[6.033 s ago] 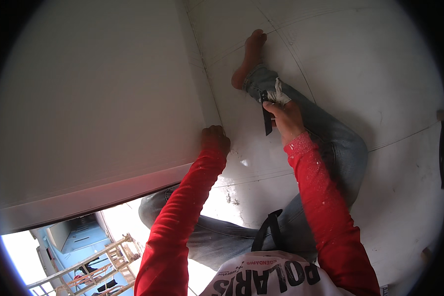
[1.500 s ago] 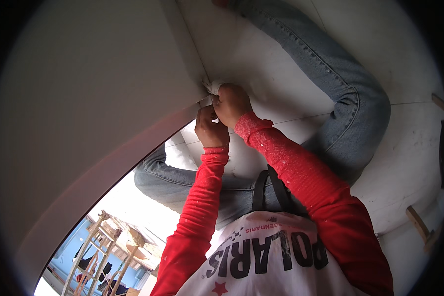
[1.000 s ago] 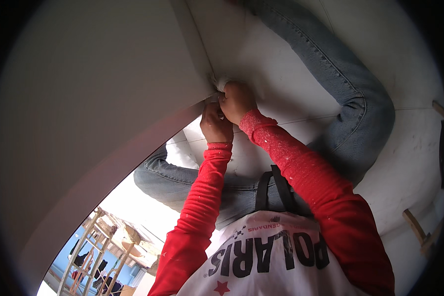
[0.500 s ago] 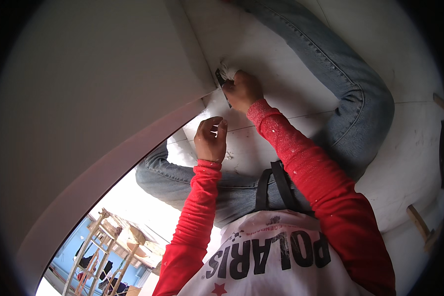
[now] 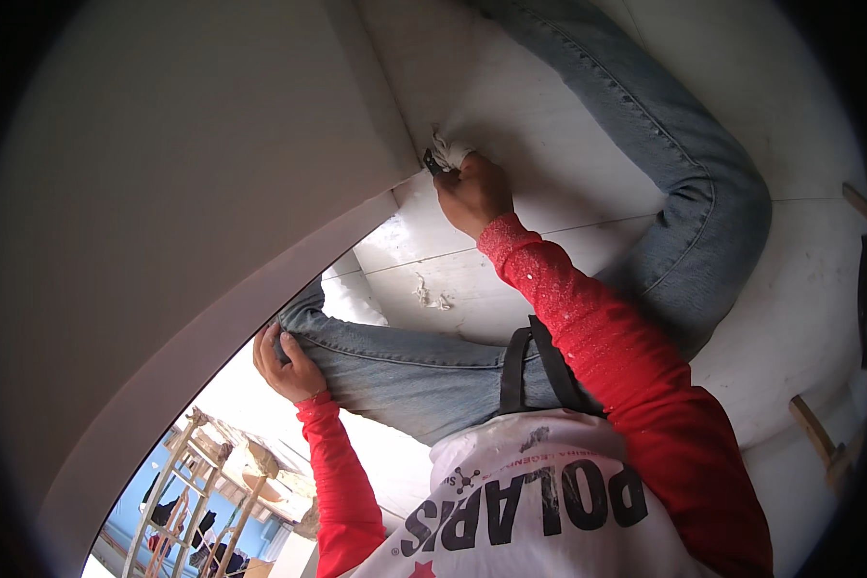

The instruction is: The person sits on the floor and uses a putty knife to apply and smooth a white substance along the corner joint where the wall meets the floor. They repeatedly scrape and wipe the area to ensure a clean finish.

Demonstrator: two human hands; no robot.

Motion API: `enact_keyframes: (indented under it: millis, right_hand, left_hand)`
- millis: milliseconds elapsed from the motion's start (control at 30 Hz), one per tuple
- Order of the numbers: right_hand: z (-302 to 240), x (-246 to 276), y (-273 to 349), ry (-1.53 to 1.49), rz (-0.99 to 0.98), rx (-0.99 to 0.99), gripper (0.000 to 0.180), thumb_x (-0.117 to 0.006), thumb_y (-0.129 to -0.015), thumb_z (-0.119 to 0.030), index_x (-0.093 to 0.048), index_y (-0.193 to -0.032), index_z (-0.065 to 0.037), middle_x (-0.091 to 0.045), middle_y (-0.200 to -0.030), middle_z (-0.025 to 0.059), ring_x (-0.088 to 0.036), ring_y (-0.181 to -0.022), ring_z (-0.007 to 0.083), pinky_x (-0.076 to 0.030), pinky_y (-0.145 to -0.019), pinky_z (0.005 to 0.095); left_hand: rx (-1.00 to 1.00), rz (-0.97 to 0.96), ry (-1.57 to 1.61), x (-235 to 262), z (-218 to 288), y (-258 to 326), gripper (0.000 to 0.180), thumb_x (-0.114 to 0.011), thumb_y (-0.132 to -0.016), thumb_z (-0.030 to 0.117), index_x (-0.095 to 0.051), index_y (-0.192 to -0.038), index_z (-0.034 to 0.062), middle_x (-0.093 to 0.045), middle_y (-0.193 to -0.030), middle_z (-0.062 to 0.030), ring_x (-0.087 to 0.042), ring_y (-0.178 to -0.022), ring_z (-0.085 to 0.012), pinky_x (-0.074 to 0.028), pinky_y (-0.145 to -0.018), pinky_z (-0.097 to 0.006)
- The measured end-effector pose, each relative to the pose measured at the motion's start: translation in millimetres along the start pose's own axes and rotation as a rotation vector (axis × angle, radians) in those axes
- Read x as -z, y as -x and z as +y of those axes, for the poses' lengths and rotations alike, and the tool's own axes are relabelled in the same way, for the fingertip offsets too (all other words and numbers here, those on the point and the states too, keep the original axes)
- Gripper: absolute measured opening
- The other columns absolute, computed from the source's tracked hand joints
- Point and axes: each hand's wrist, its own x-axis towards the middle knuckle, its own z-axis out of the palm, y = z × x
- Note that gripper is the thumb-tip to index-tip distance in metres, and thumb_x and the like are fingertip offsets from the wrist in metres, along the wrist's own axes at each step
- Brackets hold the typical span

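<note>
Your fingers of the right hand (image 5: 474,193) are clamped on a small dark tool (image 5: 434,162) with a white lump of filler (image 5: 450,150), pressed at the corner of the large white panel (image 5: 164,222), at about 12 o'clock in the view. Your left hand (image 5: 284,354) is at 8 o'clock, fingers curled together on the panel's lower edge, touching your blue jeans (image 5: 405,371). The white floor (image 5: 800,318) lies under your legs.

The tool (image 5: 434,162) in the right hand (image 5: 474,191) is mostly hidden by the fingers and a white lump, its kind unclear. The left hand's (image 5: 284,361) fingertips vanish behind the wall's (image 5: 164,212) edge. Both feet are cut off or hidden.
</note>
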Motion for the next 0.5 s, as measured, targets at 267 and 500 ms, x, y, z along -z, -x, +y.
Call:
enact_keyframes:
  millis: [267,500]
  right_hand:
    - [3,-15,11,0.220,0.049,0.032,0.019,-0.063,-0.083,-0.016,-0.066,-0.085,0.003,-0.068,-0.083,0.0224,-0.067,-0.080,0.0408,-0.054,-0.072,0.0463]
    - [13,-23,8,0.023,0.011,-0.014,0.021,-0.061,-0.088,-0.012,-0.067,-0.103,0.001,-0.070,-0.098,0.0225,-0.068,-0.092,0.0392,-0.054,-0.080,0.0433]
  left_hand:
    - [0.021,0.019,0.008,-11,11,-7,0.019,-0.061,-0.089,0.012,-0.072,-0.103,0.0051,-0.067,-0.111,-0.0107,-0.059,-0.110,-0.0299,-0.043,-0.099,-0.043]
    - [0.015,0.026,0.011,-15,11,-8,0.020,-0.060,-0.089,0.012,-0.072,-0.103,0.0055,-0.067,-0.110,-0.0104,-0.059,-0.109,-0.0297,-0.043,-0.099,-0.043]
